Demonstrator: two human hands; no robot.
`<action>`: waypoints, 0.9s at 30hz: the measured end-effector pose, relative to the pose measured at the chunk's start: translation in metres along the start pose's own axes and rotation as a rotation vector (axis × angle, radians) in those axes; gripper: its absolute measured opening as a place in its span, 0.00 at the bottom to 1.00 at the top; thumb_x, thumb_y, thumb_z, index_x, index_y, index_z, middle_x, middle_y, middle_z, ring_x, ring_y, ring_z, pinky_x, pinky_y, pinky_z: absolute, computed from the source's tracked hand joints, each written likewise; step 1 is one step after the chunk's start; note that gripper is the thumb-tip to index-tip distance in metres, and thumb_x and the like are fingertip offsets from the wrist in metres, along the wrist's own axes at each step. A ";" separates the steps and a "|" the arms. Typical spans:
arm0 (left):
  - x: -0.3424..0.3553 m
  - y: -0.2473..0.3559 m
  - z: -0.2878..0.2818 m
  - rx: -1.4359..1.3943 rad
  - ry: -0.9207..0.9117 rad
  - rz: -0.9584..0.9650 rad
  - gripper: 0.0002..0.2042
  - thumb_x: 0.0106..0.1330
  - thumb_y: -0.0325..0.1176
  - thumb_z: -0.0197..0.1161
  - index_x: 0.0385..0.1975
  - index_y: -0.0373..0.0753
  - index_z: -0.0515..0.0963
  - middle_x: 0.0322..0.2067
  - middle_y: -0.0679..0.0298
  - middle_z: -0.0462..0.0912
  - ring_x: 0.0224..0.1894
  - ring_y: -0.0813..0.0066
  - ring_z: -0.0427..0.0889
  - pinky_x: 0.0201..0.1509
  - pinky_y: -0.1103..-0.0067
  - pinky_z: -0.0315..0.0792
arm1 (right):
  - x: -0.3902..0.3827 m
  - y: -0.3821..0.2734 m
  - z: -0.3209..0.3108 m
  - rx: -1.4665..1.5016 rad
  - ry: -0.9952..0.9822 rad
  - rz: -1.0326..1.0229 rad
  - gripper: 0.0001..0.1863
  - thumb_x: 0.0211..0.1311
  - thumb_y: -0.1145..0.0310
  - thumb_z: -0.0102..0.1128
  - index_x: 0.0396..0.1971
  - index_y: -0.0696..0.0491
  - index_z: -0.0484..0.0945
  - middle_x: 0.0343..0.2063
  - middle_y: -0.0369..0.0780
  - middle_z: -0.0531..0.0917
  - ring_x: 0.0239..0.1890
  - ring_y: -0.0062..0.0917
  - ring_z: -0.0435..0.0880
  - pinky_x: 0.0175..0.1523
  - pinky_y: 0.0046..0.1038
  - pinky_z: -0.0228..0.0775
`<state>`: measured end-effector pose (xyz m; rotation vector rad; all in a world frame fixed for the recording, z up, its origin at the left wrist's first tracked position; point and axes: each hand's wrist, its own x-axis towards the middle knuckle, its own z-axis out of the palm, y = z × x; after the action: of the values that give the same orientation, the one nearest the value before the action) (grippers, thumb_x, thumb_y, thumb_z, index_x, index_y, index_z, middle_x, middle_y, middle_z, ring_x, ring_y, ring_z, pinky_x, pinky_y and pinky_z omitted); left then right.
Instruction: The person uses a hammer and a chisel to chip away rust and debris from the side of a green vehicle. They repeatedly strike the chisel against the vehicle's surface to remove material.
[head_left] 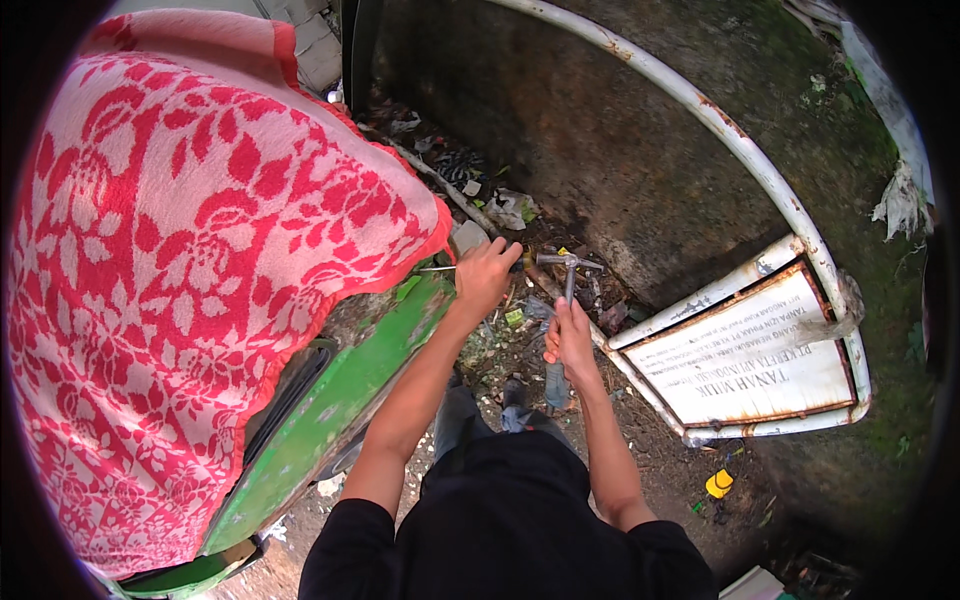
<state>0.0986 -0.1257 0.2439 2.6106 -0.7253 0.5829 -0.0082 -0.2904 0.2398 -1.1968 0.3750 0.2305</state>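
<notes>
My left hand (486,276) is closed around what looks like a screwdriver (438,268). Its thin metal shaft points left to the edge of a green metal body panel (350,385), just below the blanket's hem, and the dark butt of its handle shows on the hand's right side. In my right hand (573,345) is a hammer (570,262), gripped by the handle. The steel head is raised a short way right of the screwdriver's butt, apart from it. Whether the shaft's tip touches the panel is hard to tell.
A red and pink floral blanket (190,240) drapes over the green body. On the right, a white rusty pipe frame (720,125) holds a white sign board (745,350) beside a mossy wall (530,120). Litter covers the ground; a yellow scrap (719,484) lies at lower right.
</notes>
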 end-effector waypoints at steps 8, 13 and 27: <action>-0.001 -0.002 0.003 0.001 0.040 0.013 0.20 0.42 0.26 0.70 0.37 0.46 0.74 0.30 0.65 0.73 0.35 0.62 0.80 0.35 0.65 0.74 | 0.003 0.006 0.000 -0.034 0.025 -0.019 0.17 0.79 0.52 0.43 0.33 0.48 0.60 0.13 0.30 0.61 0.09 0.13 0.60 0.12 0.20 0.56; 0.002 -0.006 0.004 0.040 0.015 0.003 0.19 0.42 0.26 0.70 0.37 0.45 0.74 0.30 0.65 0.73 0.36 0.62 0.80 0.35 0.65 0.74 | 0.007 0.006 -0.002 0.104 0.139 -0.070 0.16 0.79 0.52 0.43 0.34 0.49 0.61 0.13 0.31 0.62 0.09 0.14 0.60 0.12 0.22 0.56; 0.003 -0.004 0.005 0.043 0.014 0.002 0.18 0.45 0.25 0.68 0.38 0.45 0.74 0.31 0.65 0.74 0.36 0.62 0.81 0.36 0.65 0.75 | 0.012 0.001 -0.004 0.247 0.141 -0.051 0.15 0.79 0.52 0.43 0.36 0.48 0.61 0.12 0.30 0.59 0.08 0.14 0.58 0.12 0.22 0.54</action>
<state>0.1043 -0.1261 0.2405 2.6426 -0.7192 0.6234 0.0016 -0.2938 0.2330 -0.9797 0.4810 0.0527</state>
